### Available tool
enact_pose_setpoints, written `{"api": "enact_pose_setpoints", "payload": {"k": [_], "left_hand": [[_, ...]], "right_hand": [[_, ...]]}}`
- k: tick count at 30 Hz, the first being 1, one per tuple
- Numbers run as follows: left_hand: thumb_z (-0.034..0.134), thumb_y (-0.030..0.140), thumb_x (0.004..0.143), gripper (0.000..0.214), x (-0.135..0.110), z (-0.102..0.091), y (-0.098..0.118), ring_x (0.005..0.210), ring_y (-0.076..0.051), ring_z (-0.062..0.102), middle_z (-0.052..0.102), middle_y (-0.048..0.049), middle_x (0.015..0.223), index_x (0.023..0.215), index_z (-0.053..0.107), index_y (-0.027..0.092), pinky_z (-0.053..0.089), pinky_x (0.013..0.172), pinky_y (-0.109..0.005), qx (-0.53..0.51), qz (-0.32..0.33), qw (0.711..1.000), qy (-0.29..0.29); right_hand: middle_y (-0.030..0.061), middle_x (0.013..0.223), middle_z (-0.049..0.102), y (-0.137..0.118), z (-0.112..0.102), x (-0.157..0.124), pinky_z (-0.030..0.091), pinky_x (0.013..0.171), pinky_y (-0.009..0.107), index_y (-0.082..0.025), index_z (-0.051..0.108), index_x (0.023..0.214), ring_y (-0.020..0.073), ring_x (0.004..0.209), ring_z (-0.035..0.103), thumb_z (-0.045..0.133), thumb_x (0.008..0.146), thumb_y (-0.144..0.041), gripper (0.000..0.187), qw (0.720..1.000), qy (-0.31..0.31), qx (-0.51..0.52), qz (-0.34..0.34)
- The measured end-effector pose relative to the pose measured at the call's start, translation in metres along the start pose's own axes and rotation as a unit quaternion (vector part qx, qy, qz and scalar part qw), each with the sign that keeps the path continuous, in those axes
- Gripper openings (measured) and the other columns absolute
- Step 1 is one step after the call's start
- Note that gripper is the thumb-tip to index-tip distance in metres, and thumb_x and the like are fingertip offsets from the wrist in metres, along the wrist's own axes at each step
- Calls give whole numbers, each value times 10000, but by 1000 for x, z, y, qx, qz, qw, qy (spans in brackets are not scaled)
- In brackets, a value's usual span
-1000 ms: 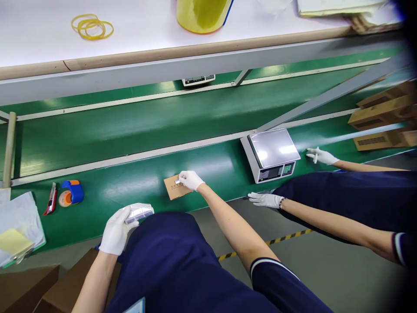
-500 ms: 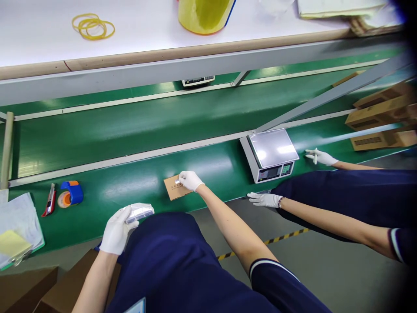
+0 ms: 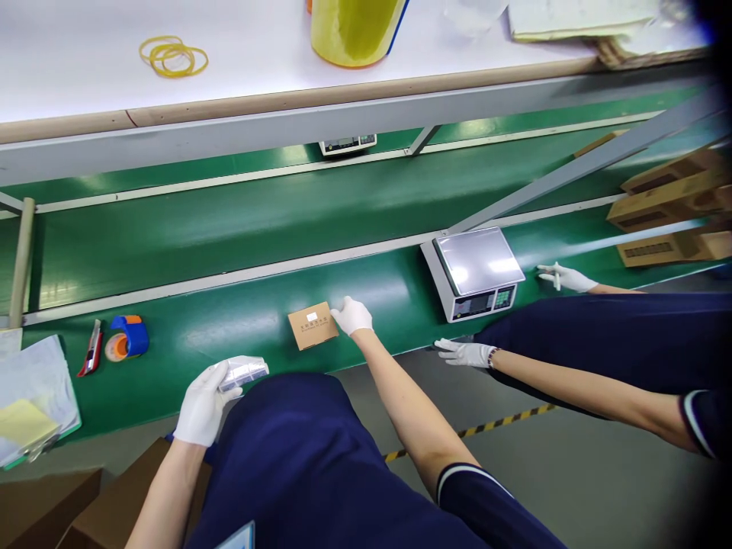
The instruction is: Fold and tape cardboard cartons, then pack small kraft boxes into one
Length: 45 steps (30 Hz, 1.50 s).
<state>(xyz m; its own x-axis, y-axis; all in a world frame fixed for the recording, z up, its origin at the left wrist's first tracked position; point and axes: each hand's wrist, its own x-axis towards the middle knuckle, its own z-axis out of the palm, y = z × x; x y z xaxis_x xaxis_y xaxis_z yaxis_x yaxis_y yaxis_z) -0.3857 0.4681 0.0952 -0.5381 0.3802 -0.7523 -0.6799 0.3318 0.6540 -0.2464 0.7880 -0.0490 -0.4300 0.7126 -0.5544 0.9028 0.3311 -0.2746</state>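
My left hand (image 3: 201,404), in a white glove, grips a silver foil packet (image 3: 243,374) over the near edge of the green conveyor belt (image 3: 194,335). My right hand (image 3: 351,316), also gloved, rests on the belt just right of a small cardboard box (image 3: 313,325). Its fingertips are at or very near the box's corner. A small white label (image 3: 312,316) sits on the box's top, and my right hand holds nothing.
A co-worker's gloved hands (image 3: 464,353) are near a digital scale (image 3: 472,273), one holding a pen (image 3: 557,277). A tape dispenser (image 3: 129,338), utility knife (image 3: 90,348) and papers (image 3: 34,396) lie left. Cardboard cartons (image 3: 669,206) stack right; a white bench (image 3: 171,91) runs behind.
My right hand has moved right, off the box, and the white label now shows fully on the box's top. My left hand and the foil packet have barely moved.
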Motion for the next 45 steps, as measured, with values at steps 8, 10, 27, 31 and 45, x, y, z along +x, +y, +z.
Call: {"api": "enact_pose_setpoints", "payload": {"k": [8, 10, 27, 31, 45], "left_hand": [[780, 542, 781, 429, 2, 8, -21, 1120, -267, 672, 754, -96, 1160, 1020, 766, 186, 567, 761, -260, -20, 9, 999, 41], [785, 555, 772, 453, 2, 15, -28, 1100, -274, 675, 753, -107, 1142, 1012, 766, 171, 580, 803, -297, 9, 27, 998, 60], [788, 456, 810, 428, -13, 120, -44, 1050, -289, 683, 719, -155, 1187, 1094, 761, 137, 604, 722, -313, -37, 31, 994, -97], [806, 455, 787, 414, -19, 129, -47, 1025, -307, 688, 732, -148, 1109, 1034, 769, 125, 623, 712, -344, -28, 53, 995, -79], [787, 430, 802, 385, -24, 143, -54, 1004, -263, 706, 745, -97, 1104, 1059, 760, 146, 645, 775, -353, 22, 128, 984, -118]], "right_hand": [[167, 1309, 626, 33, 50, -62, 497, 1051, 461, -155, 542, 1377, 267, 1154, 623, 477, 924, -273, 473, 969, 94, 184, -137], [163, 1290, 632, 21, 51, -92, 511, 1047, 483, -183, 561, 1359, 280, 1178, 616, 482, 935, -294, 445, 952, 117, 231, -165], [51, 1012, 722, 1, -33, -159, 557, 889, 399, -308, 712, 1095, 228, 968, 663, 526, 997, -355, 215, 888, 60, 283, -358], [62, 1077, 712, 6, -40, -161, 547, 945, 422, -311, 694, 1178, 239, 1023, 657, 530, 988, -321, 251, 888, 91, 281, -353], [75, 1077, 698, 6, -62, -166, 549, 938, 370, -214, 676, 800, 207, 1030, 666, 621, 907, -176, 126, 858, 96, 299, -405]]}}
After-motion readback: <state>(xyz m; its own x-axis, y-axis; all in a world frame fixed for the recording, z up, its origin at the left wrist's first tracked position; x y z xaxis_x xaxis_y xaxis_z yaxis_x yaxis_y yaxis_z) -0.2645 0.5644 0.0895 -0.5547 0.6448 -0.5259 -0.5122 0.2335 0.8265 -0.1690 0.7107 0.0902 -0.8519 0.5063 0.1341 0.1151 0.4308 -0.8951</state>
